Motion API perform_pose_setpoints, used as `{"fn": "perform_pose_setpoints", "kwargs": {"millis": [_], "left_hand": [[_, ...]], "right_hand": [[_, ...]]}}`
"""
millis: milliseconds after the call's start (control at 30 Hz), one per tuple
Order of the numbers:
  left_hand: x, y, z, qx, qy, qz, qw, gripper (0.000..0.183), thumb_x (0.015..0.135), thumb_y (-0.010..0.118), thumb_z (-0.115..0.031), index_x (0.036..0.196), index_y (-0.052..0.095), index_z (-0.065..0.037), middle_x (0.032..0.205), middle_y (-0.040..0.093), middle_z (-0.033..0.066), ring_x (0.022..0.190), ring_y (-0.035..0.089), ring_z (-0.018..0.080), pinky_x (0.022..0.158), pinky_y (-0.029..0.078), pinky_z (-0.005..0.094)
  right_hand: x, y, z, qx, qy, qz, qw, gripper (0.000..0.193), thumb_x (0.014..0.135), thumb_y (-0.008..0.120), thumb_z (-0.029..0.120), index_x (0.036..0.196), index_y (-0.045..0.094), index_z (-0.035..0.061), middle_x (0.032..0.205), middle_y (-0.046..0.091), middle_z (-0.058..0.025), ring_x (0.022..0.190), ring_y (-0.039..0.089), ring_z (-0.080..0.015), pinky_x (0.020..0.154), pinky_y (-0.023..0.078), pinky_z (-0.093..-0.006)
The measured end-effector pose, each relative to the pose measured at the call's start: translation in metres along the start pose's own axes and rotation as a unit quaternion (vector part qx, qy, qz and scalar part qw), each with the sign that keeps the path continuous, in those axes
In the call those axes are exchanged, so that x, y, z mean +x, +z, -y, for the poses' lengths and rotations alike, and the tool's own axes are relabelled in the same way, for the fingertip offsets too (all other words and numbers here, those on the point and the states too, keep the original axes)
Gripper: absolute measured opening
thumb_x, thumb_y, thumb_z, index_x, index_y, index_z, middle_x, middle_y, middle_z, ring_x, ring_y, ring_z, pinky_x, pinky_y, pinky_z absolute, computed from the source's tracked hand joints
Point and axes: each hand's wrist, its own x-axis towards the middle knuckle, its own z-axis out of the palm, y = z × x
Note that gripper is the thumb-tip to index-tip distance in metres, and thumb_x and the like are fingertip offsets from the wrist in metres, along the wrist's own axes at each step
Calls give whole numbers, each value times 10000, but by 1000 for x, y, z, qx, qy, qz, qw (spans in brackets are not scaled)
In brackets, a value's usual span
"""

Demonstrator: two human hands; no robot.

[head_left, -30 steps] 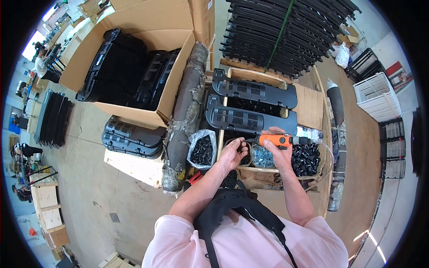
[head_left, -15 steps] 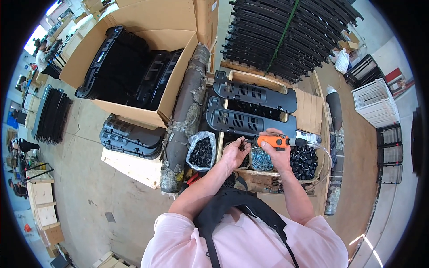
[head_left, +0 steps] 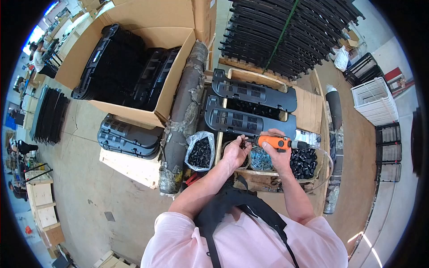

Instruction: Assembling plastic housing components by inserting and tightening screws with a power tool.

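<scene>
My right hand [head_left: 278, 152] is wrapped round an orange pneumatic screwdriver [head_left: 274, 142], its hose end to the right and its dark tip pointing left. At that tip, the fingers of my left hand [head_left: 237, 151] are pinched together on something small and dark that I cannot make out. Just beyond both hands lies a dark grey vented plastic panel [head_left: 234, 121]. A second such panel [head_left: 254, 95] lies parallel behind it, across the wooden bin. Under my hands a compartment holds bluish metal screws [head_left: 261, 159]. Black plastic parts [head_left: 304, 163] fill the compartment to the right.
A clear bag of small black parts [head_left: 200, 152] stands left of the bin, beside a wrapped roll [head_left: 184, 107]. Behind that is a cardboard box [head_left: 176, 76] of black panels. More panels [head_left: 127, 138] are stacked at left. Black bars [head_left: 286, 33] are piled at the back. A clear hose [head_left: 330, 167] curves at right.
The view has shifted very slightly. Both hands and the screwdriver keep nearly the same place, with the tip still at my left fingers.
</scene>
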Motion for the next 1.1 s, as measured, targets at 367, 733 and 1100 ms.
{"fn": "perform_pose_setpoints", "kwargs": {"millis": [367, 733, 1100], "left_hand": [[-2, 13, 3, -29, -25, 7, 999, 320, 1150, 413, -281, 1174, 620, -39, 1098, 642, 60, 971, 624, 192, 885, 582, 369], [5, -27, -11, 150, 43, -53, 986, 361, 1047, 610, -438, 1095, 676, -86, 888, 636, 7, 804, 638, 158, 735, 543, 323], [24, -16, -25, 199, 54, -66, 976, 584, 1051, 471, -655, 951, 620, -99, 795, 590, 0, 683, 579, 139, 635, 507, 306]], "right_hand": [[-2, 8, 5, -174, -127, 138, 967, 491, 835, 786, -27, 1287, 610, 45, 1306, 680, -161, 1261, 639, -270, 1103, 500, -413], [23, 26, -8, -76, -50, 54, 994, 483, 888, 764, -19, 1328, 574, 34, 1265, 706, -136, 1183, 670, -208, 1070, 524, -361], [35, 38, -8, -116, -20, 87, 989, 478, 898, 765, 15, 1334, 570, 39, 1277, 699, -137, 1179, 665, -202, 1060, 527, -355]]}}
